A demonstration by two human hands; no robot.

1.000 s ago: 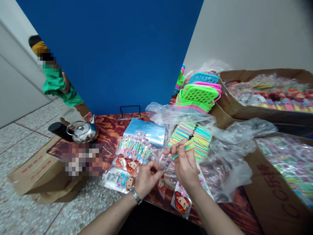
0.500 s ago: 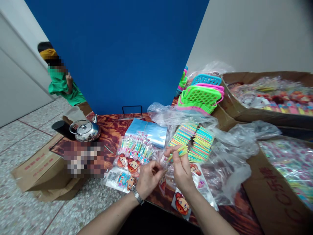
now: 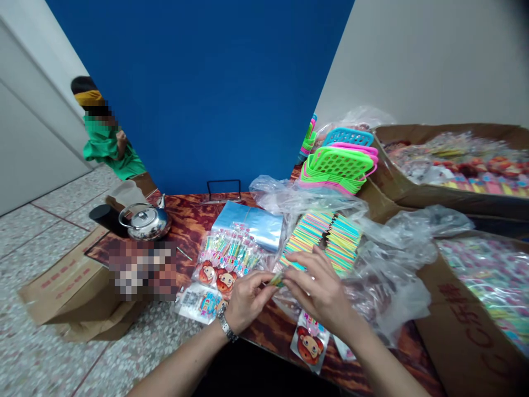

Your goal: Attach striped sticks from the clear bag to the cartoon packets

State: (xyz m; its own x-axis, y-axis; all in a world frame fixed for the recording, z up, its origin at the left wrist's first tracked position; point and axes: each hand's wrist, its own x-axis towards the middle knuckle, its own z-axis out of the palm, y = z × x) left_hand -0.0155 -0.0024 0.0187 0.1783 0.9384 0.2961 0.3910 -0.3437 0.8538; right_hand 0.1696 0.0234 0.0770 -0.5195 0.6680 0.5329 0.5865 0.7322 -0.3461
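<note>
My left hand (image 3: pixel 247 298), wearing a metal watch, is closed in a pinch at the near end of a small bundle of yellow-green plastic straws (image 3: pixel 276 279). My right hand (image 3: pixel 320 286) has its thumb and index finger on the bundle's other end, its other fingers raised and partly spread. Whether a clear bag surrounds the bundle is too blurred to tell. Behind my right hand lie rows of multicoloured straws (image 3: pixel 341 242). Filled printed packets (image 3: pixel 225 264) overlap on the table left of my hands, and another printed packet (image 3: pixel 309 347) lies below my right hand.
A stack of blue clear bags (image 3: pixel 252 223) and a metal kettle (image 3: pixel 144 223) are on the table (image 3: pixel 182 215). Plastic baskets (image 3: pixel 341 165) stand at the back, before a cardboard box (image 3: pixel 413 193). Loose clear plastic (image 3: pixel 384 275) spreads rightward. A person in green (image 3: pixel 105 146) is far left.
My right hand has brought the straws left and down from beside the straw pile to my left hand. Its upper fingers have spread. My left hand has barely moved.
</note>
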